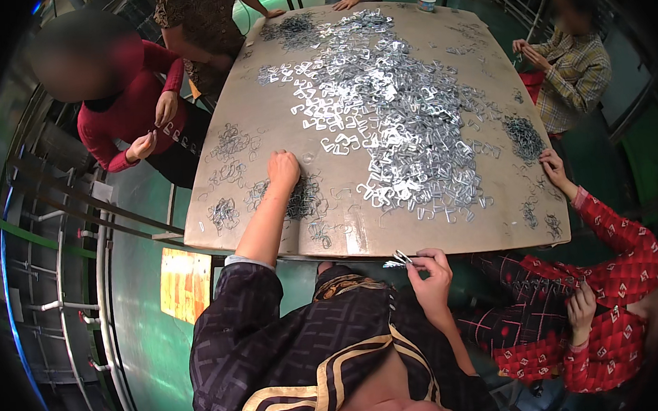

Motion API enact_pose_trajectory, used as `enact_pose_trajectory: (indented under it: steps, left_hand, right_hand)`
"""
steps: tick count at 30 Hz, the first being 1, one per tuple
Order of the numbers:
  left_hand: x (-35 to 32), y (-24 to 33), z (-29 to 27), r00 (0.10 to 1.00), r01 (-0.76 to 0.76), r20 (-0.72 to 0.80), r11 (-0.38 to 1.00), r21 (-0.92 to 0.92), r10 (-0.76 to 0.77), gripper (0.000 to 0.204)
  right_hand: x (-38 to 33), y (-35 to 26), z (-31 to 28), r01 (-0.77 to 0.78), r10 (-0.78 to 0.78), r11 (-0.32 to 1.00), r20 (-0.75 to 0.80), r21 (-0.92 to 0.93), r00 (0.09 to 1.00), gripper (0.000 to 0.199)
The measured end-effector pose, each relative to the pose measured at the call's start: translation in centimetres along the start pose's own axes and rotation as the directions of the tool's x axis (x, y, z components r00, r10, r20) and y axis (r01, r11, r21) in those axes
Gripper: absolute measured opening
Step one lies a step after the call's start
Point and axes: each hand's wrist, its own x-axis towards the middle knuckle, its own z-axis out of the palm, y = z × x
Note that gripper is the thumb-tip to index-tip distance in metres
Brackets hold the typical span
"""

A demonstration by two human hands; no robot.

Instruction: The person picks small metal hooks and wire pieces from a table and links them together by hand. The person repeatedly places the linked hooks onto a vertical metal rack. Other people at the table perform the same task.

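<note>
Right hand [431,273] pinched a small metal clip [397,260] at the table [263,119] edge; left hand [283,169], fingers curled, pressed on wire springs [304,199] upon it.

A white cup [426,2] stands at the table's far edge [438,25], an orange board [185,283] lies below.
</note>
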Motion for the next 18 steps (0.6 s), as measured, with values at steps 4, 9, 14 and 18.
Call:
enact_pose_trajectory:
  steps: [4,9,14,18]
  left_hand:
    - [2.7,2.4,1.1,0.990,0.033,0.135,0.990,0.134,-0.051,0.024]
    - [4.7,1.8,1.0,0.987,-0.015,0.162,0.980,0.201,-0.018,0.018]
    - [3.0,2.9,-1.0,0.955,-0.259,0.171,0.963,0.078,0.243,0.013]
    - [-2.6,11.5,-11.1,0.856,-0.224,0.160,0.631,-0.742,0.491,0.010]
  right_hand:
    - [-0.2,-0.4,-0.1,0.003,-0.003,1.000,-0.027,0.001,1.000,0.011]
    - [-0.2,-0.9,-0.6,0.025,-0.025,1.000,-0.043,-0.001,0.999,0.011]
    - [-0.8,-1.4,-1.5,-0.048,0.052,0.998,-0.120,0.028,0.991,0.010]
    - [-0.4,-1.2,-1.6,-0.078,0.082,0.996,-0.135,0.038,0.987,0.010]
